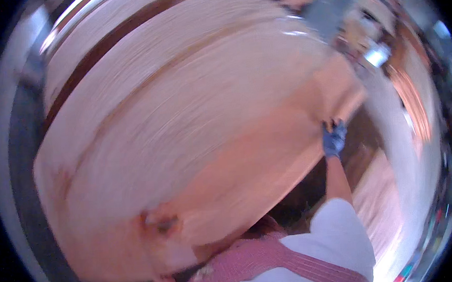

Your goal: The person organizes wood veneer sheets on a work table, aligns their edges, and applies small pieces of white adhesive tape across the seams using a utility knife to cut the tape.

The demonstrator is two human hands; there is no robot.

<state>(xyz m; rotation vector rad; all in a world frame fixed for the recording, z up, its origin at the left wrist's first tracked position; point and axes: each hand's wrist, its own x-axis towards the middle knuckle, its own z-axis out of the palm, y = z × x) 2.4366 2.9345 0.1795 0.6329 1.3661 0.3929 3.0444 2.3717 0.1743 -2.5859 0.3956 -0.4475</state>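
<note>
A large, pale wood sheet (258, 154), thin like veneer or plywood, stretches across most of the view, its grain smeared by motion. At its near right edge is my right hand (334, 138) in a blue-grey glove with dark fingertips. The fingers reach over the top of the sheet and appear closed on its edge; the thumb is hidden. My left hand (161, 221) is over the sheet at the lower left, badly blurred with dark patches on it. Its fingers cannot be made out, nor whether it holds the sheet or only touches it.
Beyond the sheet, a dark curved band (121, 31) runs along the upper left. A grey structure (329, 8) stands at the top right, beside blurred clutter. More stacked wood (412, 103) shows at the far right. A dark gap (307, 193) lies between the sheet and my body.
</note>
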